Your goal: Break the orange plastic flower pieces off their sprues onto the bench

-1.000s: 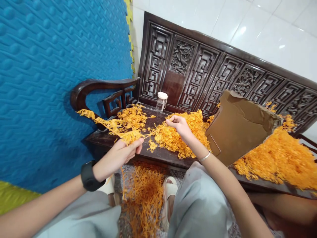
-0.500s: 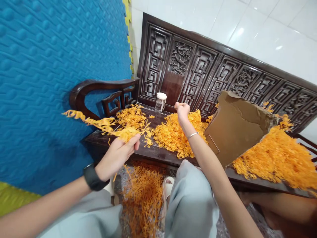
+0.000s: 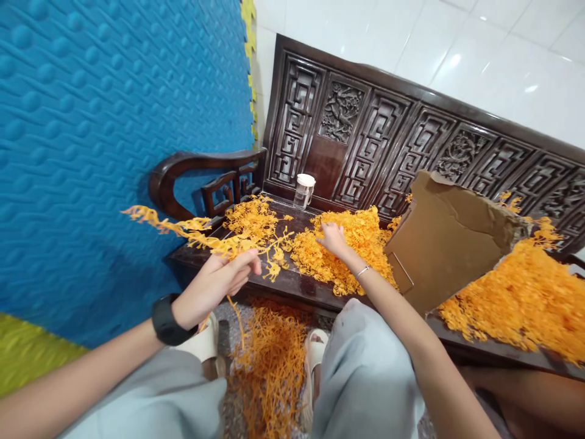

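Note:
My left hand (image 3: 228,274), with a black band at the wrist, is closed on a long orange plastic strand (image 3: 196,235) that stretches up and to the left and carries small branched pieces. Over the middle orange pile (image 3: 361,244) on the dark wooden bench (image 3: 292,277) is my right hand (image 3: 333,238), its fingers spread and nothing visible in them. A smaller orange pile (image 3: 251,219) lies at the bench's left end, behind the strand.
A lidded clear cup (image 3: 303,192) stands near the carved backrest (image 3: 347,116). Brown cardboard (image 3: 443,238) leans between the middle pile and a large right pile (image 3: 521,299). Thin orange strands (image 3: 269,372) lie between my feet. Another person's leg shows at lower right.
My right hand has come down from in front of the backrest to the middle pile, and its fingers have opened. The whole view has shifted slightly.

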`<state>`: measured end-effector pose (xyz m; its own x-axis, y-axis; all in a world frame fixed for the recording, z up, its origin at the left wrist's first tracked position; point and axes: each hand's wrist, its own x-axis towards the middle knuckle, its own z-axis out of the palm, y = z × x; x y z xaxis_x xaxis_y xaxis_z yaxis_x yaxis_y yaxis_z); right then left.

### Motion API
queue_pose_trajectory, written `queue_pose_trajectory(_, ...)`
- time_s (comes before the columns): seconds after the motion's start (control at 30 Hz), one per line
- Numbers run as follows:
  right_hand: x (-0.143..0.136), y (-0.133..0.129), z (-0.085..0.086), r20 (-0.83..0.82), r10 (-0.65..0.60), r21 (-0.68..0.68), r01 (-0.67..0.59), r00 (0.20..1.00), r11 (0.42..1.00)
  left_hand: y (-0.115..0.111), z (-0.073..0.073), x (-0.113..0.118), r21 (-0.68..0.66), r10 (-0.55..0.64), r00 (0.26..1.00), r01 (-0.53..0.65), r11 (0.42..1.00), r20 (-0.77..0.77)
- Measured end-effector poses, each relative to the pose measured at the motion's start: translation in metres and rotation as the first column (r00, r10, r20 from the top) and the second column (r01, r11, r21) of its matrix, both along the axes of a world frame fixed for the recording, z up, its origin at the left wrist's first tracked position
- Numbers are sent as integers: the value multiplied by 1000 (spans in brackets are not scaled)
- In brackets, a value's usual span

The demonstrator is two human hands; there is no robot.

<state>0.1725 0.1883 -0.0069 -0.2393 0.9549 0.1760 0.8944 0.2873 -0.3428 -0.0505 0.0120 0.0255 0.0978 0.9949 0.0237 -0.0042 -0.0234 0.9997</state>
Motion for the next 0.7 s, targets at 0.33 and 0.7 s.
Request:
queue_pose_trajectory(0.33,-35,-79,45,-763,401,-253,-804,508,538,4,-2,5,10,-29,999,28,1000,21)
queue_pose_trajectory(0.7,-30,-92,46,-790,336,-212,-742,513,636,1,-6,1,-35,-111,990,108,994,-91)
